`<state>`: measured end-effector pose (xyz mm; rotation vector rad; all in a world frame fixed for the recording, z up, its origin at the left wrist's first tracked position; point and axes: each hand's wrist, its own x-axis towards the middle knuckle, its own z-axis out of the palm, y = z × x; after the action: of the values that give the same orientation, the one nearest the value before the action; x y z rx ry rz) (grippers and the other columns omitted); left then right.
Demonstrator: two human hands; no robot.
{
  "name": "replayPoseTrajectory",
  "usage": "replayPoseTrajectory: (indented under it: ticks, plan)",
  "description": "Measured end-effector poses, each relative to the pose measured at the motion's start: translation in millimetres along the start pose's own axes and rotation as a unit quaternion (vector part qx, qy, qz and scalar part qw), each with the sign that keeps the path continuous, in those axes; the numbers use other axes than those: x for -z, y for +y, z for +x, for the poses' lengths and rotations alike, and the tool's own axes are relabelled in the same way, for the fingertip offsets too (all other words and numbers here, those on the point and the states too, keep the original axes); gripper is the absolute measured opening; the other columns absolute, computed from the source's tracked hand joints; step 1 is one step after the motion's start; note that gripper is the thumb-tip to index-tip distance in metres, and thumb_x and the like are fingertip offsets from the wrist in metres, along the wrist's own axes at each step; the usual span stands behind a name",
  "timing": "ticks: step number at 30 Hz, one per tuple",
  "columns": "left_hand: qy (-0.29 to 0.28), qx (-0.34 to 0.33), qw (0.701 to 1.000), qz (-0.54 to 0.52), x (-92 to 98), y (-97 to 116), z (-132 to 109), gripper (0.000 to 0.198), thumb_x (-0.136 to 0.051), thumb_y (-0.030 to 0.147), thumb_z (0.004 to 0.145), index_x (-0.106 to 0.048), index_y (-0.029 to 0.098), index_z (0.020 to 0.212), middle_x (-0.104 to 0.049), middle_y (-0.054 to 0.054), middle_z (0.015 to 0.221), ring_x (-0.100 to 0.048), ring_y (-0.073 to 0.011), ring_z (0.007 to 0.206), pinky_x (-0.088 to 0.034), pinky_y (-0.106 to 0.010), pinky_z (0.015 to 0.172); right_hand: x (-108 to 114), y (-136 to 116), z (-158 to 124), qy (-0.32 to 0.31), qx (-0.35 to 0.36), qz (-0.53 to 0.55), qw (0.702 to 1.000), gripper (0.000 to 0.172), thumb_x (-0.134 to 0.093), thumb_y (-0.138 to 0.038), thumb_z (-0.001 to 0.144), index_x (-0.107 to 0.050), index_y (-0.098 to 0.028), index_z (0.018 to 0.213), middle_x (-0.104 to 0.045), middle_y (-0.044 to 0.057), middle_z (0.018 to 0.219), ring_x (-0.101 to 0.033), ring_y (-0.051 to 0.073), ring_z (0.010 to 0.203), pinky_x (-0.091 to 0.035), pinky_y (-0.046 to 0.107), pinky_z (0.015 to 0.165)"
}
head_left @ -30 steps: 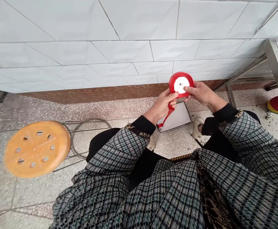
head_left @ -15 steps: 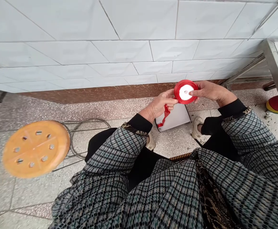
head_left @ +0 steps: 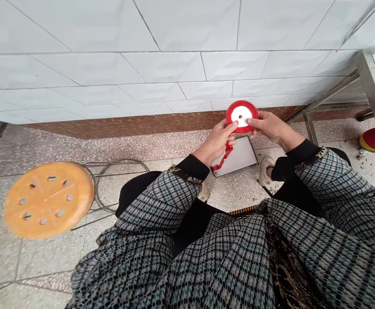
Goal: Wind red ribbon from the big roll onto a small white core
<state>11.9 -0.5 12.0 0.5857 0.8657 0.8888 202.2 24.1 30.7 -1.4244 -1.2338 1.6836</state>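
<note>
A red ribbon spool (head_left: 241, 116) with a white centre is held up in front of me, between both hands. My right hand (head_left: 269, 127) grips its right side, thumb on the white face. My left hand (head_left: 218, 139) pinches the loose red ribbon end (head_left: 224, 155) at the spool's lower left edge; the ribbon hangs down from those fingers. Below the hands a white flat box (head_left: 239, 156) with a dark rim lies on the floor, a strip of red at its near left corner.
An orange round stool (head_left: 47, 198) with a wire base stands at the left. A metal table frame (head_left: 369, 81) is at the right, with a red and yellow object (head_left: 373, 140) on the floor under it. The white tiled wall (head_left: 142, 56) is close ahead.
The spool dipped down and right half a second ago, then came back up and left. Both hands kept their hold on spool and ribbon.
</note>
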Motion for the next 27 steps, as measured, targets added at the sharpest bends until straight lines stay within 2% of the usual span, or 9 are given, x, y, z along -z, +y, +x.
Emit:
replayPoseTrajectory:
  ticks: [2, 4, 8, 12, 17, 22, 27]
  plan:
    - [0.002, -0.009, 1.000, -0.022, -2.1, 0.4, -1.6, 0.019, -0.076, 0.026, 0.088, -0.059, 0.018, 0.091, -0.042, 0.007, 0.065, -0.025, -0.0020, 0.049, -0.024, -0.020, 0.048, -7.8, 5.5, -0.2, 0.030, 0.012, 0.029, 0.999, 0.036, -0.084, -0.041, 0.083, -0.073, -0.015, 0.105, -0.069, 0.004, 0.079, -0.058, 0.010, 0.058, -0.064, 0.027, 0.060]
    - [-0.016, -0.011, 0.999, -0.029, -2.0, 2.0, -3.1, 0.019, -0.078, 0.026, 0.086, -0.063, 0.017, 0.094, -0.044, 0.007, 0.065, -0.028, -0.0021, 0.049, -0.028, -0.021, 0.049, -7.5, 4.7, 0.0, 0.031, 0.024, 0.035, 0.999, 0.039, -0.083, -0.043, 0.083, -0.072, -0.013, 0.107, -0.070, 0.005, 0.082, -0.060, 0.010, 0.061, -0.064, 0.026, 0.062]
    - [-0.076, 0.021, 0.997, -0.007, 4.6, 7.5, -3.9, 0.021, -0.081, 0.023, 0.083, -0.069, 0.016, 0.100, -0.047, 0.006, 0.065, -0.036, -0.0034, 0.050, -0.033, -0.022, 0.052, 12.7, -11.6, -1.1, -0.009, 0.016, 0.014, 1.000, 0.043, -0.085, -0.046, 0.082, -0.072, -0.012, 0.106, -0.070, 0.005, 0.079, -0.062, 0.011, 0.061, -0.064, 0.027, 0.062]
    - [-0.086, 0.071, 0.993, 0.047, 11.9, 10.4, -2.5, 0.009, -0.075, 0.017, 0.088, -0.068, 0.012, 0.085, -0.039, 0.007, 0.059, -0.030, -0.0023, 0.046, -0.025, -0.020, 0.047, 30.9, -25.5, -5.1, -0.008, 0.008, -0.022, 1.000, 0.042, -0.086, -0.044, 0.082, -0.073, -0.015, 0.109, -0.071, 0.005, 0.076, -0.065, 0.014, 0.063, -0.064, 0.028, 0.060]
    - [-0.092, 0.081, 0.989, 0.077, 15.1, 10.5, -0.6, 0.021, -0.076, 0.017, 0.087, -0.061, 0.014, 0.073, -0.039, 0.006, 0.058, -0.025, -0.0008, 0.045, -0.017, -0.019, 0.046, 37.1, -30.3, -8.7, -0.025, 0.002, -0.063, 0.998, 0.031, -0.089, -0.030, 0.079, -0.075, -0.015, 0.102, -0.072, 0.008, 0.078, -0.069, 0.019, 0.069, -0.064, 0.032, 0.058]
    - [-0.096, 0.104, 0.987, 0.076, 14.4, 12.3, -1.1, 0.010, -0.075, 0.009, 0.083, -0.067, 0.013, 0.087, -0.036, 0.008, 0.056, -0.022, -0.0007, 0.044, -0.012, -0.020, 0.046, 41.3, -30.7, -7.5, -0.062, -0.011, -0.128, 0.990, 0.021, -0.088, -0.027, 0.078, -0.079, -0.016, 0.094, -0.074, 0.008, 0.079, -0.066, 0.016, 0.058, -0.061, 0.032, 0.052]
    - [-0.113, 0.108, 0.986, 0.053, 13.5, 17.2, -2.7, 0.035, -0.079, 0.006, 0.076, -0.066, 0.016, 0.106, -0.039, 0.008, 0.058, -0.025, -0.0018, 0.045, -0.014, -0.021, 0.047, 42.7, -29.3, -6.6, -0.126, -0.006, -0.158, 0.979, 0.022, -0.088, -0.026, 0.077, -0.082, -0.022, 0.098, -0.077, 0.005, 0.083, -0.066, 0.016, 0.059, -0.059, 0.028, 0.048]
